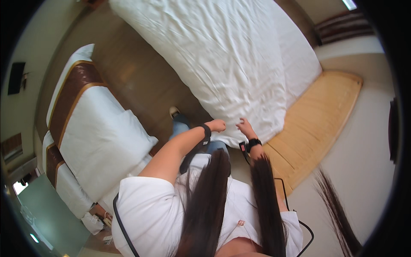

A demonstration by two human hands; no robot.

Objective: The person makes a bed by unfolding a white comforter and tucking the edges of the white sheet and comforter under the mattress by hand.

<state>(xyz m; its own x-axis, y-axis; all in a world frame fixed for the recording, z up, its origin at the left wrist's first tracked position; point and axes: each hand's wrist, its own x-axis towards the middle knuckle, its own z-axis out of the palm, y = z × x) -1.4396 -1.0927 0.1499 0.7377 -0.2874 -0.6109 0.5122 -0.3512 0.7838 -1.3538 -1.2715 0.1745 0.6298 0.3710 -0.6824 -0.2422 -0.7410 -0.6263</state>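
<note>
A white duvet [221,64] with many wrinkles spreads over the bed in front of me. My left hand [217,125] is over its near edge, fingers curled in, with no cloth visible in the grip. To its right, my right hand [246,127] is above the duvet's near corner, its fingers bent and spread apart, holding nothing I can see. Whether either hand touches the cloth is unclear. Each wrist wears a black strap, and a small device [243,146] with a cable sits beside the right one.
A wooden headboard [308,128] borders the bed on the right, against a pale wall [350,154]. Another bed [96,119], with white bedding and a brown-and-gold runner [74,85], stands left. Wooden flooring [135,70] lies between the beds. Dark hair [208,199] hangs into view.
</note>
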